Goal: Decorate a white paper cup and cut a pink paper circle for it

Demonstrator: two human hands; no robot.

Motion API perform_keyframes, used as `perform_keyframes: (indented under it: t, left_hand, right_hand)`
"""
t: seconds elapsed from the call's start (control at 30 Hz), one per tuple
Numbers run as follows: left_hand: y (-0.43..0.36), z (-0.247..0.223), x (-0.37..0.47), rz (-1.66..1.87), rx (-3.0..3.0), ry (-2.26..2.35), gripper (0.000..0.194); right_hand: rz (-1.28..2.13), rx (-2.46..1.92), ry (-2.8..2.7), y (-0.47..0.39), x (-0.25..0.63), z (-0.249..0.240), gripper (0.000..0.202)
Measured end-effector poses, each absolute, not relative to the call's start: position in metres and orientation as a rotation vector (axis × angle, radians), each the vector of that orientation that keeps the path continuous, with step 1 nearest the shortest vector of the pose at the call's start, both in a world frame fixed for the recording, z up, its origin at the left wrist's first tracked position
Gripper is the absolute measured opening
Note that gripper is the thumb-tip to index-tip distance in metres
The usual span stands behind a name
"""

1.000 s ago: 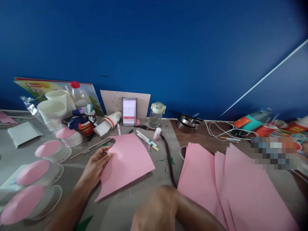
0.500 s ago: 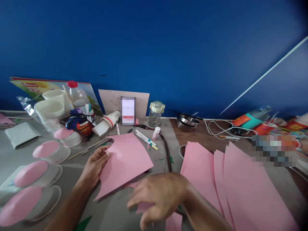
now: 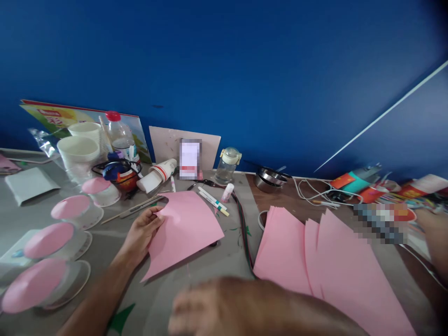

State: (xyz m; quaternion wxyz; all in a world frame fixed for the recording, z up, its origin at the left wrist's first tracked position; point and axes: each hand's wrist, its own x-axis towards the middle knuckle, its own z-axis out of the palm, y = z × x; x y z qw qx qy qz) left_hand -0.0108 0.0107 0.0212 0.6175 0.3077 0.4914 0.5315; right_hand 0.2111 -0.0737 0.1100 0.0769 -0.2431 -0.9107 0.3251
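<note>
My left hand (image 3: 146, 227) pinches the left edge of a pink paper sheet (image 3: 189, 228) between thumb and fingers. The sheet has a curved right side and a curved notch at its upper left. Low in the view is my right hand (image 3: 199, 305), smeared by motion, so its fingers and anything in them cannot be made out. To its right lies a stack of pink sheets (image 3: 280, 247). Along the left side stand several paper cups with pink cone tops (image 3: 49, 240). Two markers (image 3: 213, 200) and a glue stick (image 3: 227, 192) lie beyond the held sheet.
Behind stand a phone (image 3: 190, 158), a glass jar (image 3: 228, 165), metal bowls (image 3: 270, 178), stacked white cups (image 3: 79, 154) and a red-capped bottle (image 3: 119, 135). A dark strap (image 3: 243, 228) crosses the table. Another person's arm (image 3: 434, 238) shows at the right edge. Green scraps (image 3: 122, 317) lie near my left forearm.
My right hand has moved down and slightly left, towards the near edge. Pink scraps that showed around it are out of sight. My left hand keeps the pink sheet nearly in place.
</note>
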Motion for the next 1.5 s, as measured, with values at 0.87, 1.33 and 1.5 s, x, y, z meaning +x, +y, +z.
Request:
perform_keyframes:
  t: [0.87,1.33,1.5]
  left_hand:
    - [0.008,0.01,-0.005,1.107,1.044,1.326,0.04]
    - [0.01,0.023,-0.022,1.501,0.872,1.376,0.029]
    - [0.01,0.03,-0.021,1.593,0.604,1.319,0.029]
  right_hand:
    - [0.848,-1.374,-1.645,0.038,0.231,0.031,0.035]
    - [0.724,-1.543,-1.568,0.041,0.243,0.043,0.029]
    - [0.785,-1.682,-2.06,0.024,0.232,0.049,0.02]
